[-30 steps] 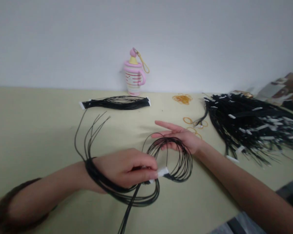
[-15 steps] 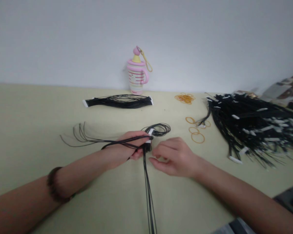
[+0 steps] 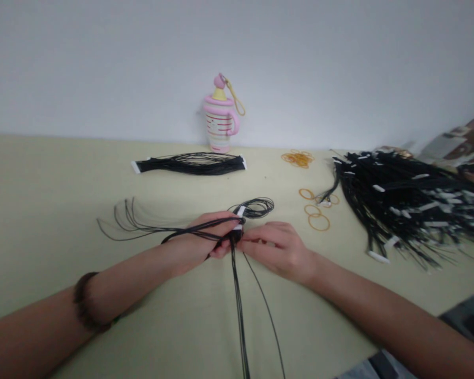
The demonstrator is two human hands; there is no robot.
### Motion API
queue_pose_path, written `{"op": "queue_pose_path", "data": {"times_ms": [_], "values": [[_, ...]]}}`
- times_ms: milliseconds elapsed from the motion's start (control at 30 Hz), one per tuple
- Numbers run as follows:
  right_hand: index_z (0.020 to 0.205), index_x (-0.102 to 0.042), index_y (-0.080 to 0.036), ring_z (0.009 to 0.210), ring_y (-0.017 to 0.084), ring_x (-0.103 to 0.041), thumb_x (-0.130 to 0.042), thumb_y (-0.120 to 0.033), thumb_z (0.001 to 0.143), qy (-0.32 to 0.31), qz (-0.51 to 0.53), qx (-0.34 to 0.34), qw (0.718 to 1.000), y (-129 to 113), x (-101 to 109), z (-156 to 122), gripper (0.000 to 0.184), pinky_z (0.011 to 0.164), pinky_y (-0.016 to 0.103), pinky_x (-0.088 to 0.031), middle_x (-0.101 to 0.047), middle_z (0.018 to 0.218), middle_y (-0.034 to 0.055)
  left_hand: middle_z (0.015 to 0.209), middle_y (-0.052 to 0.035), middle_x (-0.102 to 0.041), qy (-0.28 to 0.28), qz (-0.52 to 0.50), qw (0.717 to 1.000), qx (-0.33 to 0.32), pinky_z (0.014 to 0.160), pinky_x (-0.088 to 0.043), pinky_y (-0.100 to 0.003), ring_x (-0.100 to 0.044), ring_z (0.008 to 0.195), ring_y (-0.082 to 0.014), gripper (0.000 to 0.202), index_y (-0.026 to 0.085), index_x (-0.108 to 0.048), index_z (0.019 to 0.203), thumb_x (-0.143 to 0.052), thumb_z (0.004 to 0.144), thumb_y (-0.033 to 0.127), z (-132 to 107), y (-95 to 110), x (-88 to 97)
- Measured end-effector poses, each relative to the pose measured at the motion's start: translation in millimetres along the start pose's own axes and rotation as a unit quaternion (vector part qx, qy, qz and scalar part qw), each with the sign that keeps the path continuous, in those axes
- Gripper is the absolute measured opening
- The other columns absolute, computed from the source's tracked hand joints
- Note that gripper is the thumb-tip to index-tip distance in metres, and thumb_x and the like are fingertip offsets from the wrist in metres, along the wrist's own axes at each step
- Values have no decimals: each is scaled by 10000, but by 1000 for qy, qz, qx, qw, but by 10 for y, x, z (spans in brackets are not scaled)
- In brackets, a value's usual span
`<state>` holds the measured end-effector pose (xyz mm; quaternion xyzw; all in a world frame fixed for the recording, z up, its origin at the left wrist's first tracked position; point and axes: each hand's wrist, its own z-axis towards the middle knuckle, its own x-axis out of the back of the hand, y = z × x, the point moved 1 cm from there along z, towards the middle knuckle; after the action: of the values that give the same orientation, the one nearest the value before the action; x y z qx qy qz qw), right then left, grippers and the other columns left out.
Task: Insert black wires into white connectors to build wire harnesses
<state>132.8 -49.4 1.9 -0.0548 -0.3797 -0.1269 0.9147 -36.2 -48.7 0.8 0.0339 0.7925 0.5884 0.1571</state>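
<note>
My left hand [image 3: 217, 231] is closed around a black wire harness [image 3: 197, 229] with white connectors [image 3: 240, 211] at its near-right end. Loose wire ends fan out to the left over my wrist, a coil of wires [image 3: 260, 207] curls behind the fingers, and a further strand group hangs toward me. My right hand [image 3: 278, 247] is pinched at the harness beside the left fingertips, where a single black wire [image 3: 265, 305] runs down from its fingers. The exact grip point is partly hidden.
Behind my hands lies a flat black wire bundle [image 3: 193, 164], with a pink-lidded striped cup [image 3: 219, 123] beyond it. Rubber bands [image 3: 298, 158] are heaped at the back, with several loose ones [image 3: 319, 222] nearer. A large pile of black harnesses [image 3: 411, 195] covers the right side.
My right hand has moved left to the harness and closed its fingertips there. One wire now stands apart from the hanging strands. My left hand keeps its hold.
</note>
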Motion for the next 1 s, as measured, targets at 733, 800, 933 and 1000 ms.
{"op": "queue_pose_path", "data": {"times_ms": [733, 800, 933, 1000], "values": [[642, -643, -136, 432, 41, -397, -613, -181, 688, 164, 129, -424, 881, 371, 490, 90, 71, 386, 153, -287, -501, 485, -33, 546, 39, -411, -61, -90, 992, 57, 355, -229, -99, -347, 424, -10, 160, 119, -556, 753, -569, 755, 278, 53, -4, 133], [615, -633, -132, 439, 43, -394, -576, -143, 691, 73, 98, -372, 920, 173, 378, 126, 96, 410, 163, -297, -511, 492, -30, 549, 40, -408, -56, -95, 992, 61, 353, -233, -93, -345, 420, -7, 158, 118, -564, 756, -574, 750, 276, 48, 9, 135], [600, -603, -133, 473, 50, -425, -516, -122, 721, -5, 86, -314, 946, 59, 240, 90, 149, 465, 176, -316, -519, 524, -27, 553, 31, -426, -46, -81, 993, 70, 352, -240, -94, -356, 417, -10, 162, 121, -566, 748, -587, 740, 282, 41, 17, 125], [615, -600, -134, 481, 53, -433, -505, -133, 738, -16, 88, -319, 943, 86, 205, 61, 155, 470, 176, -315, -524, 537, -25, 551, 30, -431, -44, -74, 994, 67, 359, -249, -98, -361, 419, -11, 159, 121, -574, 760, -594, 735, 277, 41, 5, 122]]}}
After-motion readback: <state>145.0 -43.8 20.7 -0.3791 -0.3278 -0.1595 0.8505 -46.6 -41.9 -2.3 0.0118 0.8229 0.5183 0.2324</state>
